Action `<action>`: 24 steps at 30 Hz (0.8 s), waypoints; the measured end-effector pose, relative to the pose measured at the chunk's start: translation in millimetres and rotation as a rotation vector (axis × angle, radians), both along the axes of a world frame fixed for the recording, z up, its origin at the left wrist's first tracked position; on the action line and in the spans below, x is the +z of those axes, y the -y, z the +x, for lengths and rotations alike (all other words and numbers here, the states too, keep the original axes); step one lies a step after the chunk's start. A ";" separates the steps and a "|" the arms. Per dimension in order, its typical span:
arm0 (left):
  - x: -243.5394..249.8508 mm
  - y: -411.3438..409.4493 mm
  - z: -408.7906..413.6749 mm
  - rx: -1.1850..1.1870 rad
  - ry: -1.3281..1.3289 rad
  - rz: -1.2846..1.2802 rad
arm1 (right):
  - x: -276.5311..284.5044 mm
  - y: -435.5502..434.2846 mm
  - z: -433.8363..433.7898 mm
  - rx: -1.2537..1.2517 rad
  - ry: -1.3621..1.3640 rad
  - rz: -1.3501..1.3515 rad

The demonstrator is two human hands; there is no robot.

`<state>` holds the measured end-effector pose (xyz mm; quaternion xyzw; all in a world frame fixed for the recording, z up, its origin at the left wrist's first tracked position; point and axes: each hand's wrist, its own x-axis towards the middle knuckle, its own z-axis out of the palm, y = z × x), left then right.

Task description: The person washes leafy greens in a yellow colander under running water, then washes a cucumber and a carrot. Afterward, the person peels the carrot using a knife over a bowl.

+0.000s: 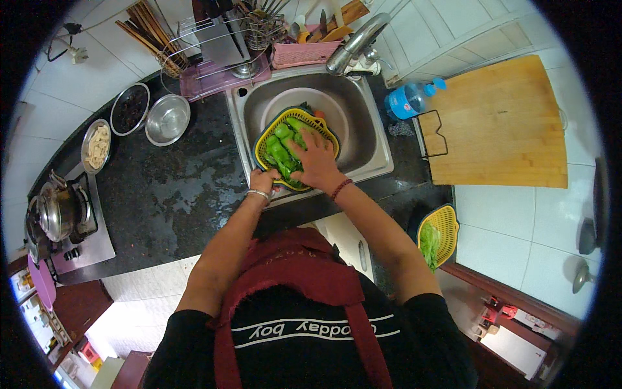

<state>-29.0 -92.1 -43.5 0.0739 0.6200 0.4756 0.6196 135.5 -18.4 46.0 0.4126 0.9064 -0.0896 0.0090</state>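
Observation:
A yellow plastic colander basket (260, 147) with a dark outer rim sits tilted over the stainless steel sink (371, 131). Green peppers (279, 151) fill it. At its near left edge, my left hand (263, 181) grips the basket's rim. My right hand (318, 160) lies over the peppers, palm down with fingers spread, covering part of them. Below the basket, a pale round basin (272, 104) stands in the sink. Something orange-red (319, 114), partly hidden, shows at the basket's far side.
A chrome faucet (359, 41) arches over the sink's back edge. Right of it stand a blue bottle (406, 101) and a wooden cutting board (500, 121). Another yellow basket (447, 233) holds leafy greens. Metal bowls (167, 120) and a stove with a pot (56, 211) are leftward.

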 end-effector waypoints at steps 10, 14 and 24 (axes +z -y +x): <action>0.6 0.1 -0.2 -0.031 -0.065 -0.008 | -22.5 -4.0 -15.5 -0.107 0.098 0.051; 5.5 -0.3 7.9 -0.005 -0.008 0.037 | -41.7 -46.5 17.6 0.010 -0.213 -0.311; 8.3 -3.2 2.0 -0.036 -0.077 -0.036 | -35.9 -12.5 1.7 -0.139 0.056 -0.167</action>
